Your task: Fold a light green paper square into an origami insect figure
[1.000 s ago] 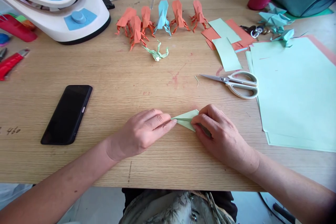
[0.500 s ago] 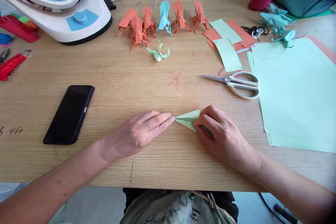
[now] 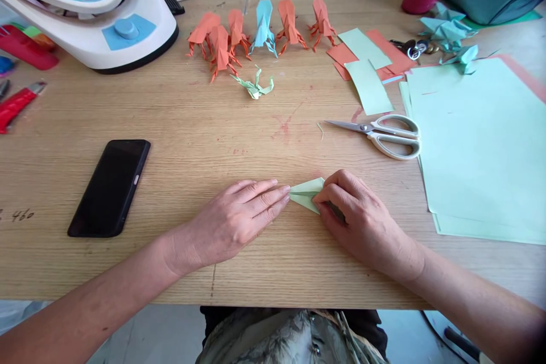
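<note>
A small light-green folded paper (image 3: 307, 193) lies on the wooden table, pointed at its left end and with a crease line along its middle. My right hand (image 3: 360, 224) pinches its right part between thumb and fingers, hiding that end. My left hand (image 3: 236, 219) lies flat, fingers stretched out, with the fingertips over the paper's left tip. Beyond my hands is a pair of scissors (image 3: 384, 133) with pale handles. Farther back sits a small green folded paper figure (image 3: 255, 86).
Several orange paper figures (image 3: 220, 48) and a blue one (image 3: 264, 25) stand at the back. Cut paper pieces (image 3: 370, 88) and green sheets (image 3: 486, 148) lie to the right. A black phone (image 3: 110, 187) and a white fan (image 3: 140, 5) are on the left.
My left hand has slid slightly to the right, its fingers now covering more of the paper's tip. My right hand keeps its pinch in place. The view has shifted a little.
</note>
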Demonstrator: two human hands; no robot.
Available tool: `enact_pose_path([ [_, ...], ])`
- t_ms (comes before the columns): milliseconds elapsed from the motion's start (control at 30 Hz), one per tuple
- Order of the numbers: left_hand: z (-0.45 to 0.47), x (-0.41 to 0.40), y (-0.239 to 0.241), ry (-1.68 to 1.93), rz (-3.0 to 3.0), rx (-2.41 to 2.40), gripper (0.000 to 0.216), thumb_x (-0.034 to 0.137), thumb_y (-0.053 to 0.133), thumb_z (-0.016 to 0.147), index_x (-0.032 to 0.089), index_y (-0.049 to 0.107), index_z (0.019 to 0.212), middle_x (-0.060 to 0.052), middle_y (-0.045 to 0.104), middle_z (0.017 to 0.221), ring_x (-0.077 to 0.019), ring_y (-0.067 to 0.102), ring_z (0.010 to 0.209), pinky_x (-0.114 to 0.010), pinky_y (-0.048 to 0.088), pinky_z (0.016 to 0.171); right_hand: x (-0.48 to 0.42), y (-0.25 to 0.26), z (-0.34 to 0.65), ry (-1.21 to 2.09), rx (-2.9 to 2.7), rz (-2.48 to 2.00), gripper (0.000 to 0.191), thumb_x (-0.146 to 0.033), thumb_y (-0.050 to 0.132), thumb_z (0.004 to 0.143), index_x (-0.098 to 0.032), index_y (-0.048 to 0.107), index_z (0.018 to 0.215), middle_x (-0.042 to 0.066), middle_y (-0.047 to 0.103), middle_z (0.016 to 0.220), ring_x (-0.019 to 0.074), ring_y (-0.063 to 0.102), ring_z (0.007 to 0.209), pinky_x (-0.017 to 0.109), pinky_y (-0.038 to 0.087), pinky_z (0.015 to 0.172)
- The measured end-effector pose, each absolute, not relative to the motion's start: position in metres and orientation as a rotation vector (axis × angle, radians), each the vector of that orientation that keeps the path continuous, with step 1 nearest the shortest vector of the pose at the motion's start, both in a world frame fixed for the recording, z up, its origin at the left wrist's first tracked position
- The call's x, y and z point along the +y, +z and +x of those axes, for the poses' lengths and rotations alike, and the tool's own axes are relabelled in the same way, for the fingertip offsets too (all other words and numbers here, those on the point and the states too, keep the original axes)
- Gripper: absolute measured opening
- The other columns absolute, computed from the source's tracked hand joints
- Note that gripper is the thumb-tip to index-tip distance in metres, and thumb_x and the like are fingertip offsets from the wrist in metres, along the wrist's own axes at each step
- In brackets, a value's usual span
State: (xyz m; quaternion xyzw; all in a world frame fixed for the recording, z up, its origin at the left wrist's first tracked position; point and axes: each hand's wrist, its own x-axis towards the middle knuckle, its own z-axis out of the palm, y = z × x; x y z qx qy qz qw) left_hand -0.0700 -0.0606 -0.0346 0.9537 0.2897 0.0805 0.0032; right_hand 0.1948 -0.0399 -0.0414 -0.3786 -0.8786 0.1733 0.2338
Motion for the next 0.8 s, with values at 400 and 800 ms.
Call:
enact_pose_path([
  [400,-0.059,-0.068,-0.035,0.297,2.862,1.074,0.047,0.029,0.059,0.099,0.016,0.052,0.143,-0.008,0.059,0.144,-0.0287,0.052,0.130,-0.048,0.044,0.108,-0.041,-0.039,0.205,0.556,-2.400,-0.958,0.017,-0.005,0.050,0.093,-0.017,0.062,0.093,0.008,0.057,0.093,0.0178,0.055,0.083,0.034,0.049,0.074],
  [800,-0.058,-0.075,-0.038,0.160,2.808,1.127,0.066,0.048,0.056,0.097,0.015,0.040,0.152,-0.010,0.041,0.159,-0.0313,0.034,0.145,-0.050,0.032,0.117,-0.040,-0.029,0.227,0.147,-2.760,-0.564,0.027,-0.005,0.046,0.097,-0.013,0.065,0.115,0.015,0.070,0.117,0.0216,0.062,0.089,0.042,0.054,0.080],
])
